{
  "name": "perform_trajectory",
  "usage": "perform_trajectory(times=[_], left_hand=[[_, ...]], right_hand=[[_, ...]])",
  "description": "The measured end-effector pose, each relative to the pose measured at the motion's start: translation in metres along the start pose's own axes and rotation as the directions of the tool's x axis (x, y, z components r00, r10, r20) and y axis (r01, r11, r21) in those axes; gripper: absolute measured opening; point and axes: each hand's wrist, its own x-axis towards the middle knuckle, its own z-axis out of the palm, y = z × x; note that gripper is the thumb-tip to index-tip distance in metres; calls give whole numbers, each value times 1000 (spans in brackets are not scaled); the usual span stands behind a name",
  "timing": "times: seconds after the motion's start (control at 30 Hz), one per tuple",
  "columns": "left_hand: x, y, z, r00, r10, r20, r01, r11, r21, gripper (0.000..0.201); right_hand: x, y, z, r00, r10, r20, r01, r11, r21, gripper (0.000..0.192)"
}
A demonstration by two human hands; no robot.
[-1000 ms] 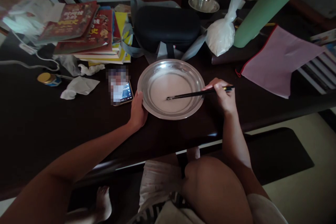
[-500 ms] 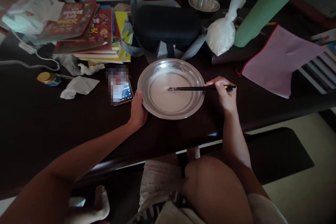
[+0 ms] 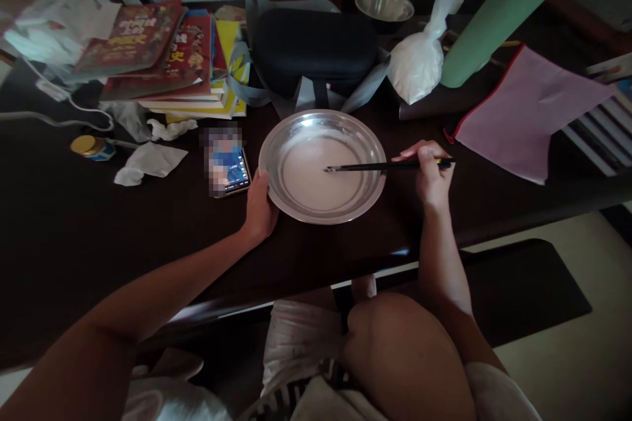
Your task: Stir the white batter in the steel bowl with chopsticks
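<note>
A shiny metal bowl on the dark table holds a pale, milky liquid. My left hand grips the bowl's left rim, thumb on the edge and the other fingers mostly hidden beneath. My right hand, to the right of the bowl, is closed around black chopsticks. They reach over the right rim, and their tips, coated with white stuff, are at the middle of the liquid. Left of the bowl, close to my left hand, lies a lit phone.
Behind the bowl sits a black case with grey straps. A tied bag of white powder, a green cylinder and a pink pouch stand or lie to the right. Stacked books, tissues and a small jar are leftward.
My right hand has moved a little to the right, drawing the chopstick tips the same way through the liquid. My left hand and the bowl stay nearly in place. The phone's picture differs.
</note>
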Motion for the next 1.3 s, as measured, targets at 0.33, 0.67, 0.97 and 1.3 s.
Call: perform_trajectory(times=[0.33, 0.67, 0.97, 1.3], left_hand=[[0, -1, 0, 1000, 0, -9, 0, 1000, -20, 38], [0, -2, 0, 1000, 10, -11, -10, 1000, 28, 35], [0, -2, 1, 1000, -1, -26, 1, 1000, 4, 31], [0, -2, -1, 1000, 4, -2, -4, 1000, 23, 32]], right_hand=[[0, -2, 1, 998, 25, 65, -22, 998, -58, 39], [0, 1, 0, 988, 27, 152, -14, 996, -84, 35], [-1, 0, 0, 978, 29, 204, -25, 999, -20, 32], [-1, 0, 0, 992, 44, 116, -46, 999, 10, 35]])
